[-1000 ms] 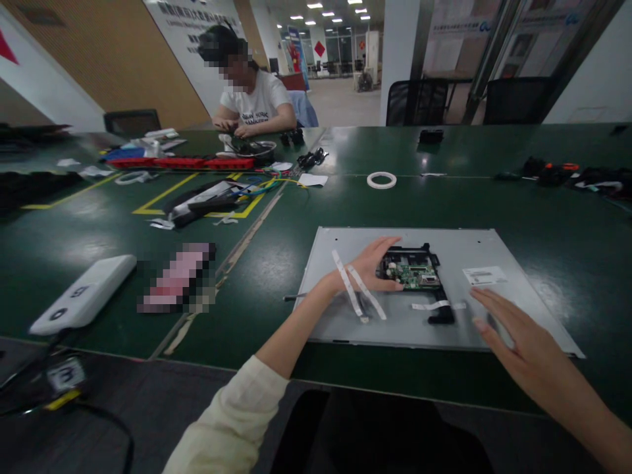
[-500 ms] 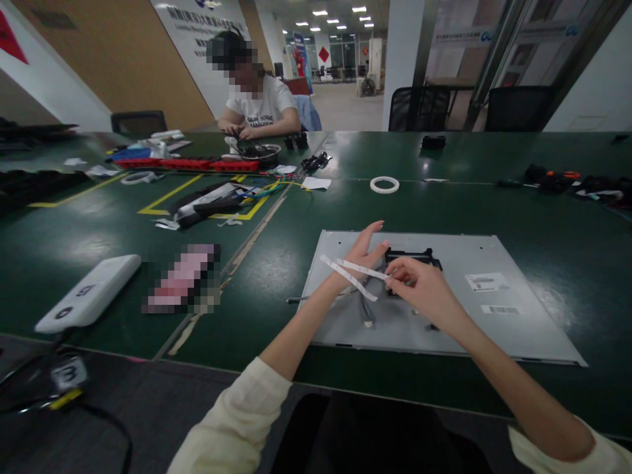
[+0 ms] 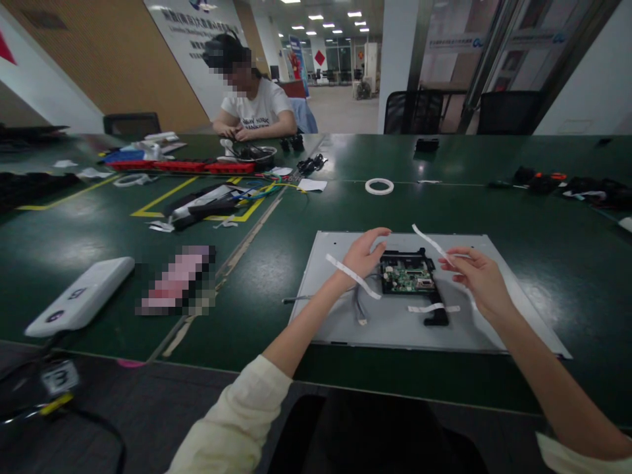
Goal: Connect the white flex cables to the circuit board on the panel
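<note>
A flat grey metal panel (image 3: 498,329) lies on the table in front of me. On it sits a black bracket (image 3: 437,320) around a green circuit board (image 3: 407,278). One strip of white tape (image 3: 434,308) crosses the bracket's lower arm. My left hand (image 3: 363,253) hovers over the panel's left part, open, fingers and thumb apart, holding nothing. Another tape strip (image 3: 353,276) is stuck across its wrist. To the right of the board, my right hand (image 3: 474,276) pinches the end of a loose tape strip (image 3: 428,241) that points up and left. Grey cables (image 3: 362,309) lie below my left hand.
A tape roll (image 3: 379,186) lies beyond the panel. To the left are a white power bank (image 3: 81,296) and a blurred pink phone-like object (image 3: 178,280). Farther off lie a black device with wires (image 3: 207,203) and red strips (image 3: 180,166). A person (image 3: 254,108) sits across the table.
My right hand has moved right, away from my left wrist, carrying one tape strip. The circuit board and the strip on the bracket now show. My left hand has barely moved.
</note>
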`<act>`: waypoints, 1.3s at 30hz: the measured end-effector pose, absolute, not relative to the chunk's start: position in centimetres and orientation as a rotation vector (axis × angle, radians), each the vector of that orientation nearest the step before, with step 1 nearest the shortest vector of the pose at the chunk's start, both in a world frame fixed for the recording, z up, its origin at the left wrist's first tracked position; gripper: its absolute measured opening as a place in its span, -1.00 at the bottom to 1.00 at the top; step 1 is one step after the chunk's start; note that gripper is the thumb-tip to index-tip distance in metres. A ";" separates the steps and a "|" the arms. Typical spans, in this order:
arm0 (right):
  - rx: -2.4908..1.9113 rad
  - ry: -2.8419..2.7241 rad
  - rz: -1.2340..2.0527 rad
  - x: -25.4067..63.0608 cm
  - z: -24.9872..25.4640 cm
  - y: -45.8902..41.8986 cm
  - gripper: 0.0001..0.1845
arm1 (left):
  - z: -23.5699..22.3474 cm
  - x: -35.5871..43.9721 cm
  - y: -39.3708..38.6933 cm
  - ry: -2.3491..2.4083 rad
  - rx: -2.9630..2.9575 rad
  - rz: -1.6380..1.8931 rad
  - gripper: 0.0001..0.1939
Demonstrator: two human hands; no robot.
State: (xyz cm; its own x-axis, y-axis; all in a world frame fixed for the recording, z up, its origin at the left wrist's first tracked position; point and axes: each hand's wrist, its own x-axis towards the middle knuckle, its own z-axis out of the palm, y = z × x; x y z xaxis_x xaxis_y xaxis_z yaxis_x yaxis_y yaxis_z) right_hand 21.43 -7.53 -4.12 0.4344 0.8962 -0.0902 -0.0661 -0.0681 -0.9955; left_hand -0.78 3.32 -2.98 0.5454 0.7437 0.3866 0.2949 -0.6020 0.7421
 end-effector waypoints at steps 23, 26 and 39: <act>-1.545 -0.893 1.024 20.9 -5.9 -7.0 -0.63 | -5.2 3.9 3.5 0.918 2.502 0.394 -0.49; -1.582 -0.948 0.971 21.2 -6.3 -6.9 -0.64 | -5.1 3.9 3.2 0.951 2.528 0.324 -0.48; -1.937 -1.558 0.418 20.7 -6.6 -6.9 -0.83 | -5.2 3.9 3.4 0.967 2.494 0.238 -0.38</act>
State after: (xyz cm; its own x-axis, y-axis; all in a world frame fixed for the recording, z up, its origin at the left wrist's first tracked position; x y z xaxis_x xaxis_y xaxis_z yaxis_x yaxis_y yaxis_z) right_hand 20.73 -6.95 -6.60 0.2578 0.9576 0.1285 0.7647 -0.1210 -0.6329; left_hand 3.95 3.43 -5.19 0.7388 0.6739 -0.0022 0.5957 -0.6516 0.4696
